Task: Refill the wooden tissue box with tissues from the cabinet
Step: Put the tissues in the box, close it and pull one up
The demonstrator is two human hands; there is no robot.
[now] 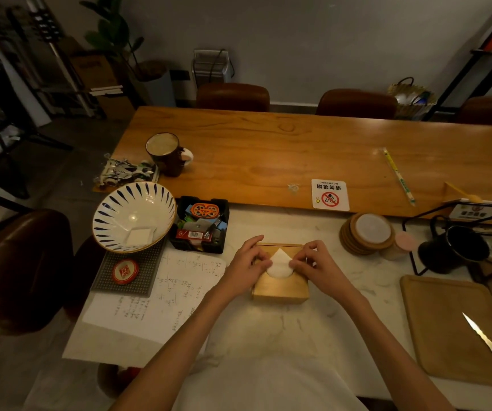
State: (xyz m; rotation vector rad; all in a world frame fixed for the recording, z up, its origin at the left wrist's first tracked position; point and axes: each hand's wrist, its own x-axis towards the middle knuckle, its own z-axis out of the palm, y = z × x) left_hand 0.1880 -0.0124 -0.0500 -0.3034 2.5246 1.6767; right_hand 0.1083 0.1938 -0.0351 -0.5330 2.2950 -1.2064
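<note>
While both hands rest on top of it, the single square light-wood tissue box [280, 287] sits on the pale marble worktop [268, 327], near its middle and straight ahead of the person. One white tissue [280, 264] rises from the round opening in the box's lid as a pointed peak, its base filling the hole. The left hand [246, 268] lies over the box's left edge, its fingers [261, 258] curled against the tissue's left side; the right hand [317, 262] mirrors it, fingers [299, 261] pinched at the tissue's right side (whether either truly grips the paper or only presses it cannot be told).

Counted around the box: one white bowl with blue dashes [133, 216] to the far left, holding one folded white square; one black tray of small oddments [200, 228] between bowl and box; one sheet of handwritten paper [161, 295] beside the left wrist; one stack of round wooden coasters [367, 232] to the right; one wooden cutting board [455, 330] with one knife [489, 344] on it; two dark mugs, one on the brown wooden table [169, 154], one in a wire stand [453, 249].
</note>
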